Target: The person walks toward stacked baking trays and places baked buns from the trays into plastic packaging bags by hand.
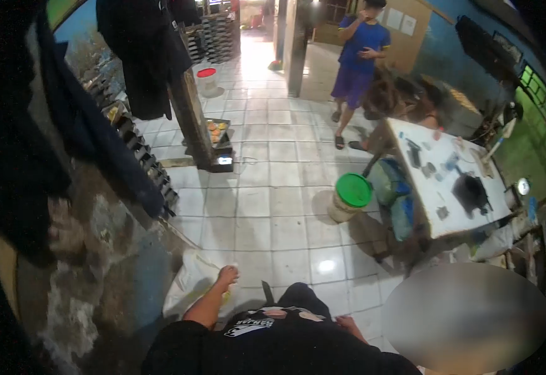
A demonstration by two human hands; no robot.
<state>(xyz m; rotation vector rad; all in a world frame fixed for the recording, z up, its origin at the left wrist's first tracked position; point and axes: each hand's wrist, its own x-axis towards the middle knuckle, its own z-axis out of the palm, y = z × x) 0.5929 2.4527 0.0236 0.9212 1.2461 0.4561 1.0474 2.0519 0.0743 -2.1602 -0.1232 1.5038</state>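
My left hand (228, 275) hangs out to the left of my body, its fingers loosely bent, and nothing shows in it. Behind and below it lies a white sack (188, 278) against the wall; I cannot tell whether the hand touches it. My right hand (348, 323) hangs low beside my hip, partly hidden by my black shirt (273, 344). Its fingers are too small and covered to read. The nearest thing ahead of it is a pale bucket with a green lid (353, 190) on the tiled floor.
A white-topped table (438, 215) with tools stands at right. Beyond it, a person in blue (363, 47) stands. A wooden post (188, 115), a tray of round baked items (217, 131) and a red-lidded bucket (207, 83) are left. Dark clothes (135, 62) hang there.
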